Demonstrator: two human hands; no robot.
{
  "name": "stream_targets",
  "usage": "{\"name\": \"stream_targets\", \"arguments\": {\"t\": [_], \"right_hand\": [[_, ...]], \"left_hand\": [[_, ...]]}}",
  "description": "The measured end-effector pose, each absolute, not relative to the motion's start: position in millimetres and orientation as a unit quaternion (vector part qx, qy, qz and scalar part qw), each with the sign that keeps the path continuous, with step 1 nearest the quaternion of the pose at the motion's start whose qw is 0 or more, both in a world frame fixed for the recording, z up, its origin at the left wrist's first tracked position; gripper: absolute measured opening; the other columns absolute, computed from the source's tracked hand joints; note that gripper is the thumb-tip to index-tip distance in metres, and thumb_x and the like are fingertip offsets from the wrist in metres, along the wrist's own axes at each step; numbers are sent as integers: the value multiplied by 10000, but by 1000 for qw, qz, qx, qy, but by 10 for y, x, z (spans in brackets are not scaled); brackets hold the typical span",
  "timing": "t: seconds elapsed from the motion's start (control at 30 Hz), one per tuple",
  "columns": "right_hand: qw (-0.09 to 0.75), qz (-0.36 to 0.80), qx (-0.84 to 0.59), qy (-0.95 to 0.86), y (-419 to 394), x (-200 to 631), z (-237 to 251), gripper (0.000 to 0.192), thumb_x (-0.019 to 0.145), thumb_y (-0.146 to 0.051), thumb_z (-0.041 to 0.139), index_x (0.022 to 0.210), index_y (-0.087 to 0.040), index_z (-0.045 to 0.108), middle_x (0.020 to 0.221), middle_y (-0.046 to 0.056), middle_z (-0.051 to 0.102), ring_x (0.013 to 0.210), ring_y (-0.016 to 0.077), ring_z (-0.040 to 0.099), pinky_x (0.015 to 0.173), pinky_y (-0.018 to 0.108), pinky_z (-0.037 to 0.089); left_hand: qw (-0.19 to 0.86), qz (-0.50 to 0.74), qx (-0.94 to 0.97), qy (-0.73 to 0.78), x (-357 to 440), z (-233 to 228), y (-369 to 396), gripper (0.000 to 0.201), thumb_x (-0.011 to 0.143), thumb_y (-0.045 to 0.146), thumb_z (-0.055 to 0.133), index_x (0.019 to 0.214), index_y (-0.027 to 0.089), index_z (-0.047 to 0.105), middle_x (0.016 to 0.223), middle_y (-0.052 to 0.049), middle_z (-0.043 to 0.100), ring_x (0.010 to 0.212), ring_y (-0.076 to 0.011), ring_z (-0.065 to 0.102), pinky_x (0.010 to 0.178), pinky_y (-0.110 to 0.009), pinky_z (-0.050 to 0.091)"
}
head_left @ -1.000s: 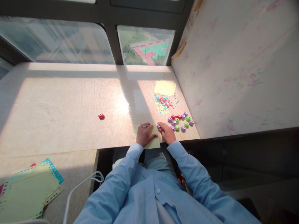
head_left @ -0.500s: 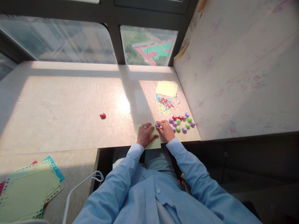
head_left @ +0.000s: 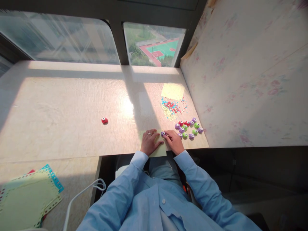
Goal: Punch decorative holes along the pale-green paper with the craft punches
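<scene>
Barely shifted: left hand flat, pinning yellow sheet; right hand pinching purple punch at sheet's edge. Risk: crooked punching if sheet slides.

The left hand covers part of the yellow paper, and the tiny colored bits are too small to tell apart.
</scene>
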State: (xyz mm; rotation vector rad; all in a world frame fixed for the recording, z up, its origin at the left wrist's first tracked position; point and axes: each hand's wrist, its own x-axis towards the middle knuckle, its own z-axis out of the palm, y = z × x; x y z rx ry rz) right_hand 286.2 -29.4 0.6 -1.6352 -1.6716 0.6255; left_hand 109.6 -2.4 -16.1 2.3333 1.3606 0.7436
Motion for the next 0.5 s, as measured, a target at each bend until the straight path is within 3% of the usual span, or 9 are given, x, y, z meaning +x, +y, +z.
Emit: {"name": "stream_targets", "arguments": {"t": [0.5], "right_hand": [[364, 247, -651, -619, -227, 2805, -13, 295, 914, -416, 517, 1042, -197, 670, 1064, 87, 647, 992, 192, 610, 781, 298, 547]], "left_hand": [[183, 255, 822, 476, 1088, -155, -21, 412, 808, 512, 655, 1098, 222, 616, 1179, -91, 601, 1066, -243, 535, 891, -394, 413]]}}
